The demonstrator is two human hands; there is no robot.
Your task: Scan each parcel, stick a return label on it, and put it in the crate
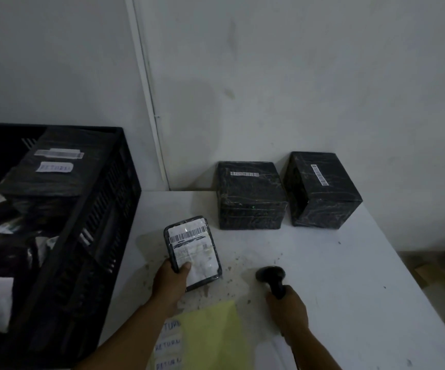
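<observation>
1. The crate [104, 198] at the desk's [349, 276] left edge already holds parcels; the top one [53, 166] carries a barcode and a return label, so that part looks done.
2. Two boxes [250, 196] [322, 190] wait at the back edge against the wall, barcodes only, no return label showing.
3. The left hand [169, 281] holds a flat parcel [193, 252] over the desk near the crate, thumb pressed on its face, fingers underneath unseen. It is black-wrapped, glossy, with a crinkled white barcode label.
4. The right hand [288, 308] is wrapped around the scanner [273, 280] handle, near the front edge.
5. Labels [169, 343] lie at the front edge, beside a yellow sheet [210, 335].
</observation>
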